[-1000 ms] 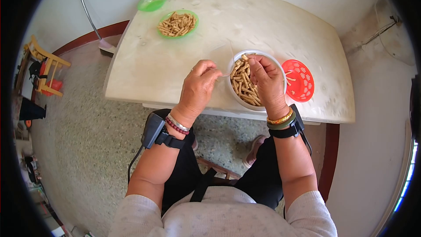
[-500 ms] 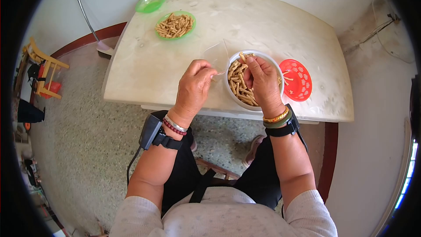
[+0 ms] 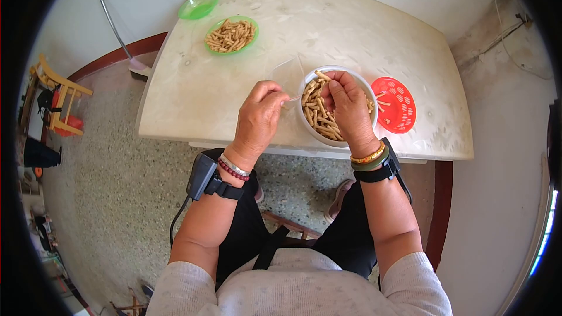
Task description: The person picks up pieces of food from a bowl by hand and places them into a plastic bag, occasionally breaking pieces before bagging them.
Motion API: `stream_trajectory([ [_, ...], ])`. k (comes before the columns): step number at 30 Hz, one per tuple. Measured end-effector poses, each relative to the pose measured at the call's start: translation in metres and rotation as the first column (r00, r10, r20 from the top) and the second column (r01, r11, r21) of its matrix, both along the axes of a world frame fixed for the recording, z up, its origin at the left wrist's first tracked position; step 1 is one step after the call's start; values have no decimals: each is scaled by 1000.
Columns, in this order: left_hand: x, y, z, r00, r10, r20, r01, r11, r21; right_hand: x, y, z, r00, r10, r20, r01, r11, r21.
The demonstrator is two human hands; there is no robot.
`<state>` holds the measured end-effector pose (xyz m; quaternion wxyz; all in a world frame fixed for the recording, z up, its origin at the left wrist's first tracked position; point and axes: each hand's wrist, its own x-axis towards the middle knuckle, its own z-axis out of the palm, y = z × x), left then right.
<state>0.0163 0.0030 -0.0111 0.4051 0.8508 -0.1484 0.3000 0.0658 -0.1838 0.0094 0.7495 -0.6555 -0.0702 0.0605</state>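
My left hand (image 3: 260, 112) is closed in a pinch at the left of the white bowl (image 3: 310, 130), on the edge of a thin clear plastic bag (image 3: 285, 69). The bag is hard to see against the table. Over the bowl, my right hand (image 3: 346, 105) has its thumb and fingers together on a short tan snack stick (image 3: 321, 75). Its other fingers curl out of sight. Many similar sticks (image 3: 319, 114) fill the bowl beneath it.
A red plastic basket (image 3: 404, 105) with a few sticks sits right of the bowl. Farther back on the pale table (image 3: 234, 99) are a green plate (image 3: 241, 51) heaped with sticks and another green dish (image 3: 199, 6). A broom (image 3: 138, 67) and wooden chair (image 3: 61, 96) stand left.
My right hand has shifted slightly, its thumb and fingers lower around the stick at the bowl's rim. The left hand holds nearly still. The view has moved slightly.
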Motion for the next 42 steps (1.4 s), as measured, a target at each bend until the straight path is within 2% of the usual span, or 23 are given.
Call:
stream_trajectory([
  [2,0,0,0,1000,3,9,-3,1000,-10,3,-6,1,1000,-6,19,6,1000,-1],
  [4,0,0,0,1000,-10,20,10,1000,-26,9,-23,5,997,-79,-21,81,986,146],
  [6,0,2,1,1000,17,22,-18,1000,5,18,-53,13,979,-183,94,183,983,3],
  [10,1,5,-1,999,31,24,-32,999,37,36,-123,12,854,-412,317,486,850,-204],
  [11,1,4,0,999,33,10,-33,999,29,40,-138,7,825,-469,316,551,792,-262],
  [12,0,4,1,1000,28,10,-28,999,29,41,-146,7,822,-474,315,555,789,-262],
  [14,0,3,2,1000,26,-2,-25,1000,16,40,-159,3,811,-480,335,584,624,-520],
  [16,0,2,3,1000,23,-1,-23,1000,18,37,-157,6,800,-500,332,597,603,-529],
  [17,1,2,3,1000,27,5,-27,999,20,37,-155,7,814,-497,301,581,692,-429],
  [18,1,1,3,999,31,4,-32,999,19,36,-150,11,831,-485,271,553,769,-321],
  [19,1,0,3,1000,18,13,-18,1000,12,34,-143,13,836,-478,270,547,773,-323],
  [21,0,-1,2,1000,9,14,-9,1000,9,26,-124,14,943,-292,159,321,924,-207],
  [22,0,-2,2,1000,6,13,-7,1000,13,22,-114,12,977,-176,120,199,956,-217],
  [24,0,-4,2,1000,1,11,-2,1000,22,23,-95,-3,964,34,265,119,832,-542],
  [26,1,-2,1,1000,13,9,-13,999,41,15,-84,-3,922,164,351,205,562,-801],
  [28,1,-1,0,1000,11,15,-12,999,43,14,-82,-6,935,186,303,153,559,-815],
  [31,2,-1,0,1000,14,28,-15,999,35,12,-79,-10,891,262,371,173,559,-811],
  [34,2,-3,0,1000,0,22,0,1000,12,8,-67,-23,884,258,390,226,495,-839],
  [37,2,-4,1,1000,-8,10,8,1000,0,6,-48,-23,887,205,415,350,288,-891],
  [38,2,-4,2,1000,-7,4,7,1000,4,6,-43,-23,886,208,415,350,289,-891],
  [40,1,-3,1,1000,-3,-5,3,1000,1,9,-35,-25,906,221,362,319,207,-925],
  [41,0,-2,1,1000,-2,-16,2,1000,1,12,-35,-29,904,224,364,320,210,-924],
  [42,0,-2,2,1000,3,-15,-3,1000,3,14,-34,-32,903,233,361,299,263,-917],
])
